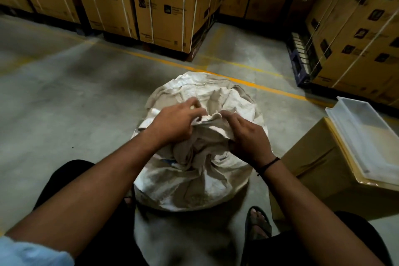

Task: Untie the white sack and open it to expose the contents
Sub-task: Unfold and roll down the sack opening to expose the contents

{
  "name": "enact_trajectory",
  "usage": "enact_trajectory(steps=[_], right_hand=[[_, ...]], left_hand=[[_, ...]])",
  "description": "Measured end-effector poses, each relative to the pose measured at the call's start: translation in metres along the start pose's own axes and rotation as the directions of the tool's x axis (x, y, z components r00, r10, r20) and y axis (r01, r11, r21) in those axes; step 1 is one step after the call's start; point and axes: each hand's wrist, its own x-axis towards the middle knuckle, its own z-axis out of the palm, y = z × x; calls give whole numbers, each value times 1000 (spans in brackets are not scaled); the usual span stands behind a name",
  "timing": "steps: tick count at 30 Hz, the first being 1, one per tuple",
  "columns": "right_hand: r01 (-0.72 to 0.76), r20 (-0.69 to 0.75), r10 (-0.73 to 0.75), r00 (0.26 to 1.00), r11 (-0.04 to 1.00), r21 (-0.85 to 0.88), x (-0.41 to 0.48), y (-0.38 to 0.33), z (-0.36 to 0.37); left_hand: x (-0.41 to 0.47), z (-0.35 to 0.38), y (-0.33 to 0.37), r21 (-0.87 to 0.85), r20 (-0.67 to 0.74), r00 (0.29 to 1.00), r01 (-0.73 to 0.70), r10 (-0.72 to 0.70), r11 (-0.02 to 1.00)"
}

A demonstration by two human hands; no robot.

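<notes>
A full white woven sack (190, 183) stands upright on the concrete floor between my knees. Its mouth is bunched into crumpled folds at the top centre. My left hand (174, 123) grips the gathered cloth on the left side of the bunch. My right hand (248, 134) pinches the folds on the right side, fingers curled into the fabric. The two hands almost meet over the bunched mouth. The sack's contents are hidden, and I cannot make out a tie or knot under the fingers.
A brown cardboard box (319, 170) with a white plastic tray (364, 136) on top stands close at the right. Strapped cartons (164, 4) on pallets line the back and right. A yellow floor line (151, 56) runs behind the sack. My sandalled foot (258, 222) is beside the sack.
</notes>
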Motion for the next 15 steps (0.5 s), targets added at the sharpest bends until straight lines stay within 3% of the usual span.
enact_trajectory(steps=[2, 4, 6, 7, 9, 12, 15], right_hand=[[-106, 163, 61, 985, 953, 285, 1, -2, -6], [-320, 393, 97, 914, 768, 555, 3, -3, -14], [-540, 583, 94, 807, 518, 664, 3, 2, -18], [-560, 607, 77, 791, 489, 669, 3, 6, -19], [-461, 556, 77, 828, 658, 596, 3, 13, -17], [-265, 407, 128, 904, 917, 300, -2, 13, -5], [-200, 117, 201, 972, 979, -21, -7, 8, 0]], left_hand=[[0, 4, -5, 13, -140, 990, -26, 28, 1000], [0, 6, -7, 23, -240, 970, -40, 44, 999], [0, 6, -4, 38, -294, 954, -42, 51, 998], [0, 6, -3, 48, -306, 950, -57, 69, 997], [1, 4, 0, 19, -255, 959, -119, 120, 993], [-3, -2, 3, -213, 30, 994, -94, 103, 973], [-8, -19, 4, -370, 389, 914, 45, 111, 928]])
